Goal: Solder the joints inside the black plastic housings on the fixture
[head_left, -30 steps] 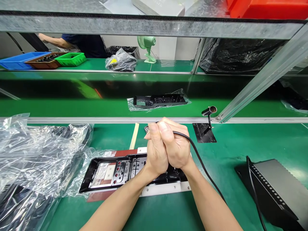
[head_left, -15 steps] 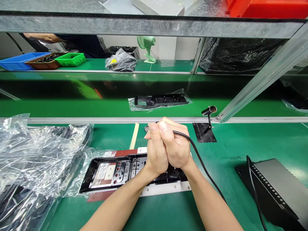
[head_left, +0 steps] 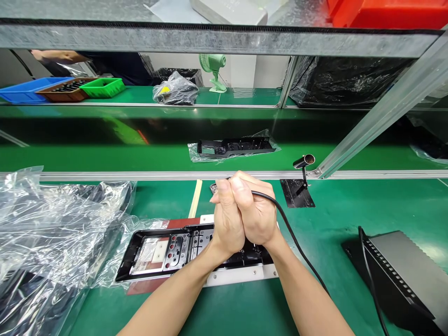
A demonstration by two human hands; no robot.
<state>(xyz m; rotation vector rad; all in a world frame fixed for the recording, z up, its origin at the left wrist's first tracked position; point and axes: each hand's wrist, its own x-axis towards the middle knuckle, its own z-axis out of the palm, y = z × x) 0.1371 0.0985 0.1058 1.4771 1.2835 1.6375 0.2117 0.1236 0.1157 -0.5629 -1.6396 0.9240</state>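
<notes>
My left hand (head_left: 229,217) and my right hand (head_left: 258,210) are closed together, side by side, thumbs up. Out of the top of their grip runs a black cable (head_left: 287,224), curving down to the right. Whatever the fingers wrap round is hidden. Beneath the hands lies a long black plastic housing (head_left: 128,254) with a rectangular opening at its left end and metal plates inside. It rests on a white and dark red fixture (head_left: 241,276). Just behind my left hand, a small tray of tiny parts (head_left: 213,188) is partly covered.
Clear plastic bags (head_left: 66,224) with dark parts spread at left. A tube holder (head_left: 304,161) stands on a black plate behind right. At right lies a grey-black device (head_left: 402,270). A bagged black housing (head_left: 238,145) sits across the rail (head_left: 157,175). A metal shelf (head_left: 210,39) runs overhead; someone's arm shows beyond.
Both hands stay in the same place and grip. The view has shifted very slightly. The arm of the person across has moved a little left.
</notes>
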